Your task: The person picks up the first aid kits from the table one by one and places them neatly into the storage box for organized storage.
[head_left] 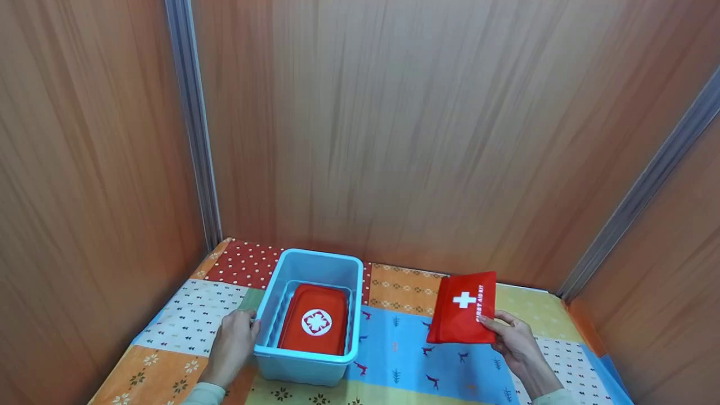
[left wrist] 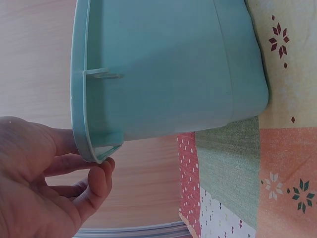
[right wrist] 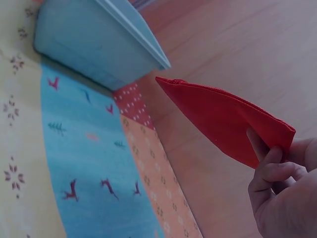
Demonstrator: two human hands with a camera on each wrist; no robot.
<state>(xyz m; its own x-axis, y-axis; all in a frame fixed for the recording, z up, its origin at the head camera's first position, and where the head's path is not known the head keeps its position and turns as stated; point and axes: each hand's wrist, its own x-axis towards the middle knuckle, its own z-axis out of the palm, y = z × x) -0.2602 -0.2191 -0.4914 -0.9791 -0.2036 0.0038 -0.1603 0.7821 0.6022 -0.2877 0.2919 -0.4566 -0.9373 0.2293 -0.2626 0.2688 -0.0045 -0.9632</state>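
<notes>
A light blue plastic bin stands on the patchwork cloth left of centre. My left hand pinches its rim at the near left corner; in the left wrist view the thumb and fingers of that hand meet about the rim. Inside the bin lies a red case with a white round emblem. Off to the right, my right hand holds up a red first aid pouch by its lower right edge, above the cloth. Seen edge-on in the right wrist view, the pouch looks flat and thin.
Wood-grain panels enclose the table at the back and both sides, joined by grey metal strips. The patchwork cloth covers the table, its blue patch between the bin and my right hand.
</notes>
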